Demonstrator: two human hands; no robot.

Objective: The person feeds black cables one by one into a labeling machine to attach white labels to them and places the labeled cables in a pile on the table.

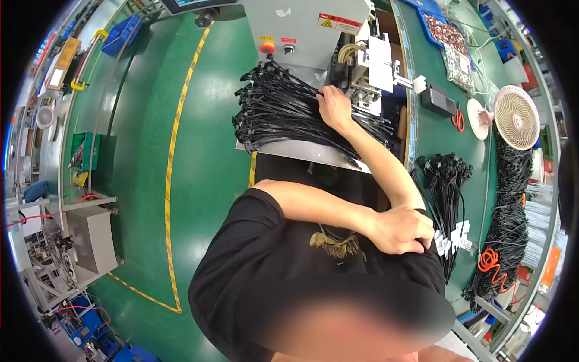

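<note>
A thick pile of black cables (pixel 277 111) lies across a metal tray (pixel 295 151) in front of a grey machine. My right hand (pixel 335 107) rests at the right part of the pile, its fingers bent and closed on some of the cables. My left arm crosses over my chest. At its end, my left hand (pixel 401 231) is curled closed against my right arm near the black sleeve (pixel 431 256); what its fingers hold, if anything, is hidden.
The grey machine (pixel 295 21) carries a red button (pixel 267 47). On the green bench at right are a labelled cable bundle (pixel 446 181), red-handled scissors (pixel 458 120), a black box (pixel 438 100) and a fan (pixel 516 117). Yellow-striped tape (pixel 172 157) marks the floor at left.
</note>
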